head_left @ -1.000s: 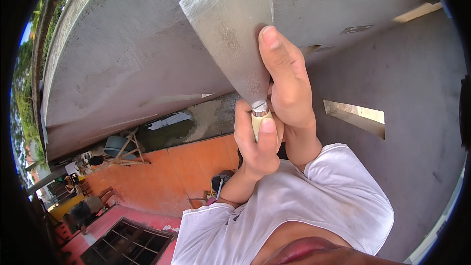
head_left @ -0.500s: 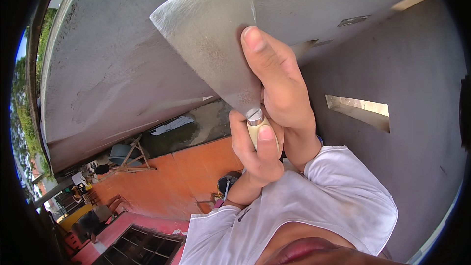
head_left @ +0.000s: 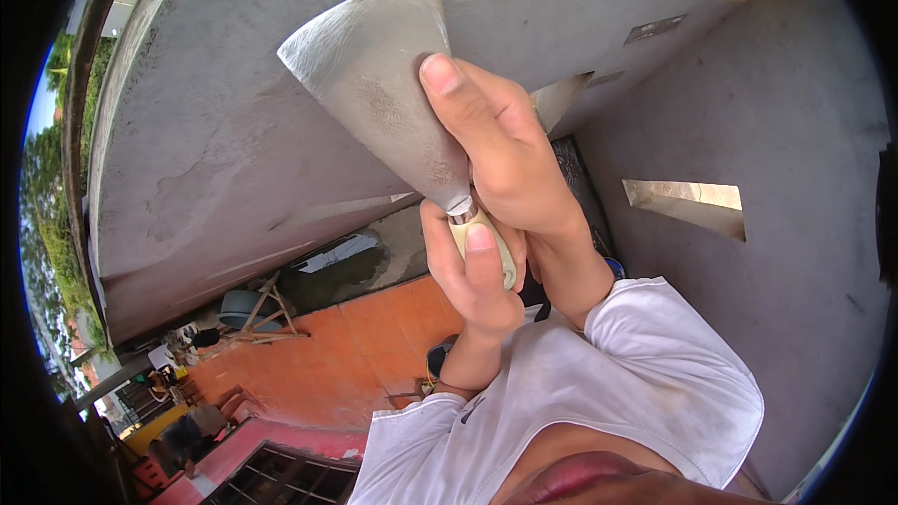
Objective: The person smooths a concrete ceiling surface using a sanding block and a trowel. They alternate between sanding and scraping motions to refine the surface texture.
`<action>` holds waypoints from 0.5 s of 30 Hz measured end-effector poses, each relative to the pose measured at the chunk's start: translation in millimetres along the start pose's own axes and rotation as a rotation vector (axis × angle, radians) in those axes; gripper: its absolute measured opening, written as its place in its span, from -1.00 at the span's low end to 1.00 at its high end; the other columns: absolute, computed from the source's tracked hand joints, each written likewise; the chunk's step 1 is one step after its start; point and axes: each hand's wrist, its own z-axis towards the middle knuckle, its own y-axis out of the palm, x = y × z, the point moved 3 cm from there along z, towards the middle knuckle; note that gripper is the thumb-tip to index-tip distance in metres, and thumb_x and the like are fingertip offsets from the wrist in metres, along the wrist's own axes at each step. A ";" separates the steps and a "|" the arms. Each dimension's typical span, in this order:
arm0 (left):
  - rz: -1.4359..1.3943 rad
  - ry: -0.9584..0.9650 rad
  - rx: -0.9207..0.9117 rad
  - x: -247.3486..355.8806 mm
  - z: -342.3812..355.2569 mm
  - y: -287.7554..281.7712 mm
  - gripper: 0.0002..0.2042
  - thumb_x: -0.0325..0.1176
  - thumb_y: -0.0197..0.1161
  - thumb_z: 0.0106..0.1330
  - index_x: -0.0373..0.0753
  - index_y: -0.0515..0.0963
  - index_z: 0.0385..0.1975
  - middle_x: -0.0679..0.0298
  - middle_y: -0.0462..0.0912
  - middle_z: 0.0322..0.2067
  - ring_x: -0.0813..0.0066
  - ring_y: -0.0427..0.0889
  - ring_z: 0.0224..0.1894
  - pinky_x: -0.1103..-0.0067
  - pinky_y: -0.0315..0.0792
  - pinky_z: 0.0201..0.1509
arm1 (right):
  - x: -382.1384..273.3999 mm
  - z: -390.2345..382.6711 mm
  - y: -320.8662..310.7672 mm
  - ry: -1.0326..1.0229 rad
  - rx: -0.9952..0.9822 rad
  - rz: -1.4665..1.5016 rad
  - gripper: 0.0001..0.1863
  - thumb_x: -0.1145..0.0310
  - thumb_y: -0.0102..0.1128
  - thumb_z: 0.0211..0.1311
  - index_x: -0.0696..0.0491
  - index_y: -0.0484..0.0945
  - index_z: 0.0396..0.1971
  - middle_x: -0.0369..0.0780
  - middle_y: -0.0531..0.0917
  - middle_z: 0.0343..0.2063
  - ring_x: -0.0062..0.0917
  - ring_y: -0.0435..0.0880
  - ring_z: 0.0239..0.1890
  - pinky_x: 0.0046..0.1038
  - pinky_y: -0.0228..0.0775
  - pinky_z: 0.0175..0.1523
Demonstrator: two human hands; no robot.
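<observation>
A wide putty knife (head_left: 374, 84) with a scratched metal blade and a cream handle is raised in front of the grey plastered wall (head_left: 215, 122). Around its handle, just below the metal collar, my left hand (head_left: 472, 276) is closed with the thumb lying along the front. My right hand (head_left: 510, 154) grips the blade's right side, thumb pressed on its face and the other fingers mostly hidden behind. The broad edge points up and to the left. Whether it touches the wall I cannot tell.
Another grey wall (head_left: 748, 318) with a slot opening (head_left: 687, 201) rises at right. Lower left are an orange floor (head_left: 327, 351), a puddle (head_left: 341, 257), a grey-blue basin (head_left: 248, 310) by a wooden stand (head_left: 271, 313), and a dark grid (head_left: 281, 477) beside a pink surface.
Both hands and the putty knife have shifted a little left in view, and the blade's upper edge sits slightly lower. Both hands keep their hold. The background has shifted slightly.
</observation>
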 end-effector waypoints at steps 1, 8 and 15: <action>-0.029 -0.006 -0.019 2.6 0.9 0.4 -0.46 0.02 0.03 0.42 -0.40 0.28 0.09 0.29 0.40 -0.64 0.60 0.29 -0.78 0.65 0.11 -0.74 | -0.3 2.4 2.0 -0.024 -0.006 0.008 -0.47 -0.05 -0.06 0.63 0.13 0.56 -0.36 -0.44 0.49 -0.50 -0.78 0.36 -0.40 -0.59 0.25 -0.31; 0.041 0.027 -0.001 25.2 12.5 -0.1 -0.54 -0.06 0.01 0.47 -0.42 0.30 0.02 0.30 0.42 -0.62 0.69 0.27 -0.74 0.69 0.11 -0.69 | -8.7 13.2 9.7 -0.045 -0.001 0.019 -0.47 -0.05 -0.06 0.63 0.10 0.54 -0.39 -0.46 0.46 -0.52 -0.79 0.32 -0.42 -0.59 0.22 -0.32; 0.098 0.010 -0.019 -3.7 -1.7 -12.7 -0.41 0.02 0.01 0.47 -0.43 0.23 0.21 0.27 0.41 -0.64 0.64 0.30 -0.77 0.67 0.15 -0.74 | 3.3 0.0 0.1 0.024 -0.006 0.034 -0.49 -0.05 -0.02 0.62 0.12 0.58 -0.32 -0.46 0.49 -0.50 -0.80 0.35 -0.40 -0.62 0.23 -0.31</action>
